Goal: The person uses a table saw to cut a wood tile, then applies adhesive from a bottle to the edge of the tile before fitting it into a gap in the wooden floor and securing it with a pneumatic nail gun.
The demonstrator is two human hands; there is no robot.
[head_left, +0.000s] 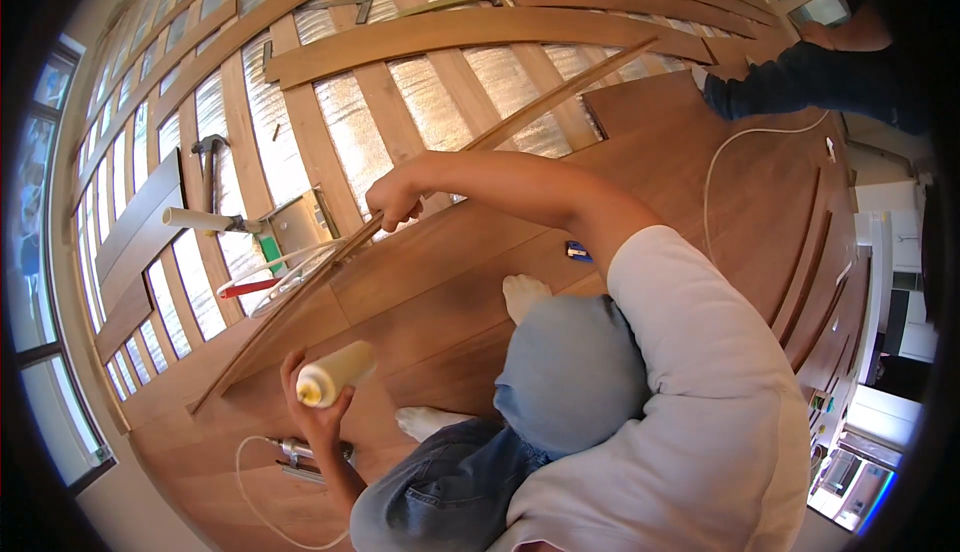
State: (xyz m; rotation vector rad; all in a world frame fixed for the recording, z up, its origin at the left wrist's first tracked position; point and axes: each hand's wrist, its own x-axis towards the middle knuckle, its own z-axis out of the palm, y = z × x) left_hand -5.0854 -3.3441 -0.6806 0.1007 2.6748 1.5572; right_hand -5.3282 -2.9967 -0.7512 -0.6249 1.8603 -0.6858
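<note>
One glue bottle (335, 373) gripped in left hand (312, 414) fingers, right hand (395, 199) fingers closed around one long plank (440, 168)

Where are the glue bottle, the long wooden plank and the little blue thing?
glue bottle (335, 372), head view, middle of its body.
long wooden plank (520, 115), head view, upper stretch.
little blue thing (578, 251), head view, its centre.

The right arm reaches out long toward 11 o'clock, and the right hand (394, 201) is curled shut in a tight grip. The left hand (312, 404) sits low at 7 o'clock, arm bent, fingers wrapped closed.
</note>
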